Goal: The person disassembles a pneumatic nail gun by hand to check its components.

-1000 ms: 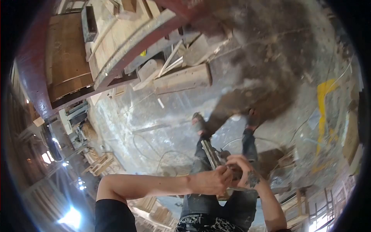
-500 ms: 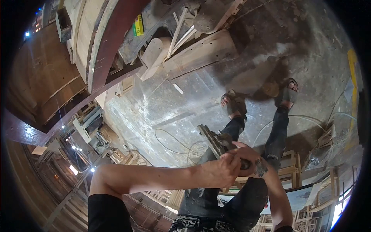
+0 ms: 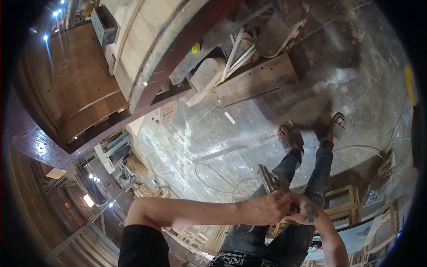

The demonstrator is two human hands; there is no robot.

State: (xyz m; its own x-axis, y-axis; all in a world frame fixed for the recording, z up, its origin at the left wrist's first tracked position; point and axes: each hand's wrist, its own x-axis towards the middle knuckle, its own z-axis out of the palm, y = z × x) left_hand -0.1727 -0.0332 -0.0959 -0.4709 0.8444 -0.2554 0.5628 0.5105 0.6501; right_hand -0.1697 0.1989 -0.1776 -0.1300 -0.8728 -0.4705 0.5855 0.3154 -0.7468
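Above my thighs, a long dark metal tool (image 3: 268,180) points up and slightly left, away from my body. My left hand (image 3: 269,208) has its fingers closed at the tool's near end. Beside it on the right, my right hand (image 3: 302,209) is wrapped around the tool's grip, with a dark patch on the back of the hand. The two hands are close together and hide most of the grip. A thin hose (image 3: 198,175) loops on the floor to the left of the tool.
A curved wooden frame with a dark red edge (image 3: 178,42) fills the upper left. Wooden boards (image 3: 258,80) and strips lie on the concrete floor (image 3: 178,142). My sandalled feet (image 3: 291,138) stand at the right. Wooden frames (image 3: 342,200) are near my legs.
The view has shifted, so the curved frame, boards and feet sit further right. Both hands and the tool appear lower and further right, still held together. My feet look closer together.
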